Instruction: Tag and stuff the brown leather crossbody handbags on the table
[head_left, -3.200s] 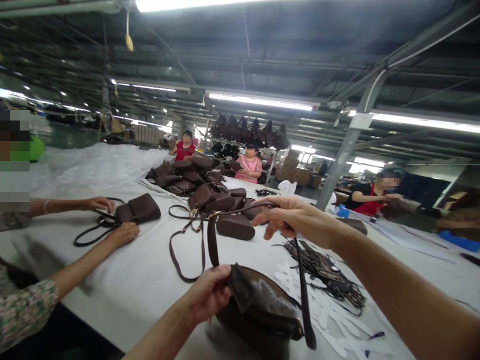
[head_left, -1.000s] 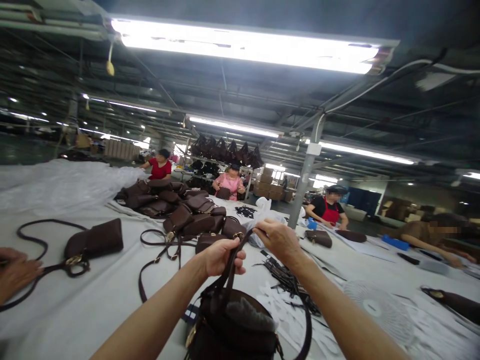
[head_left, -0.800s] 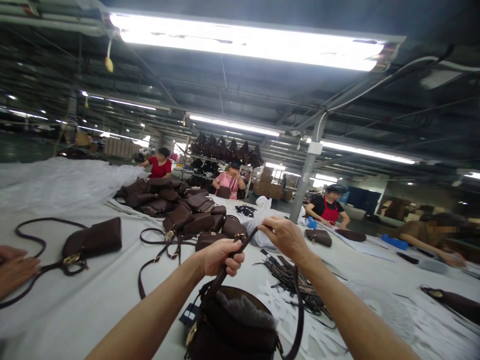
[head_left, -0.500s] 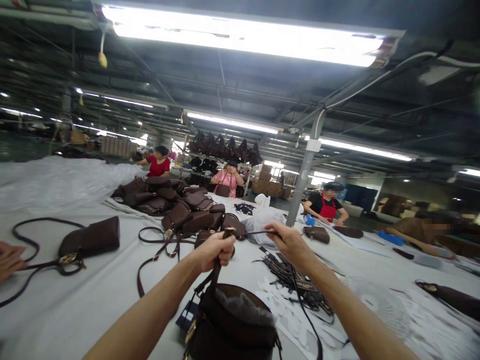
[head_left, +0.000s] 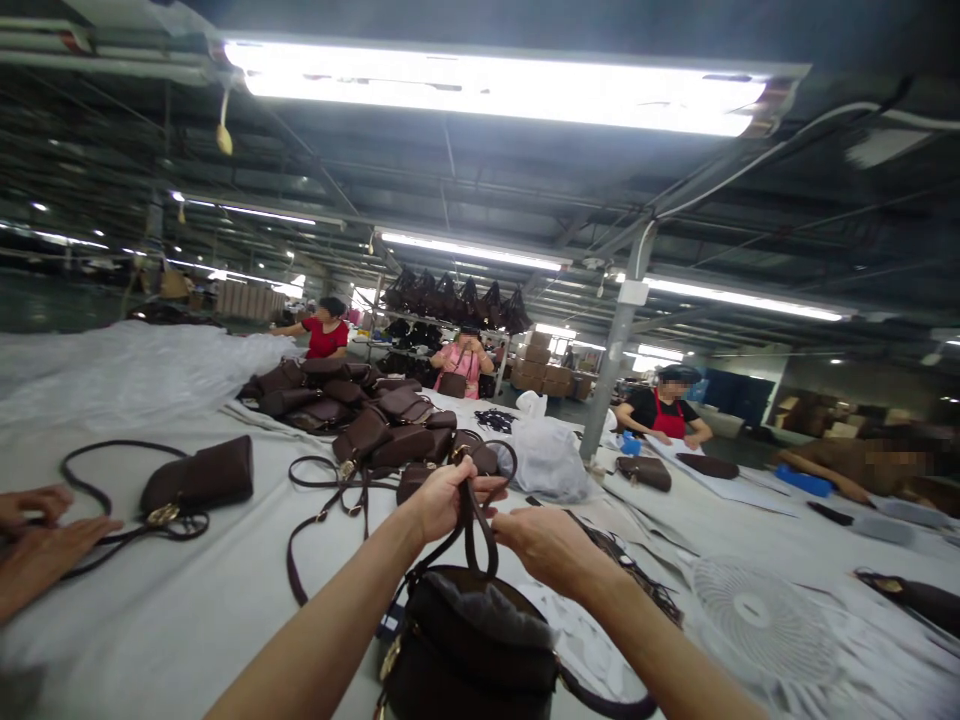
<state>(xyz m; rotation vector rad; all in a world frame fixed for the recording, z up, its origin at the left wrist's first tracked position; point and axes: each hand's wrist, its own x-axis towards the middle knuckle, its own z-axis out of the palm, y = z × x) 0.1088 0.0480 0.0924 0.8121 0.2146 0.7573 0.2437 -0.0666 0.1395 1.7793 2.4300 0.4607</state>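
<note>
The dark brown bag is standing upright on the pale surface right in front of you, its mouth open and greyish filling showing inside. It is sitting below both of your hands, while its brown strap is rising from it to your fingers. Your left hand is gripping the strap above the bag's mouth, fingers closed around it. Your right hand is curling in just beside the strap's hanging loop; whether its fingertips are pinching the strap, you cannot tell.

White cut pieces are lying beside the bag, partly behind your right forearm, and a white round fan is resting farther right. Beyond your hands, a heap of brown bags is covering the middle of the surface, with a clear plastic bag to its right. On your left, a co-worker's hands are working near another brown bag, and translucent sheeting is spreading behind it.

Farther out, people are working around the surface, dark bags are hanging on a rack, cardboard boxes are standing stacked, and tube lights are glowing under the dark roof.
</note>
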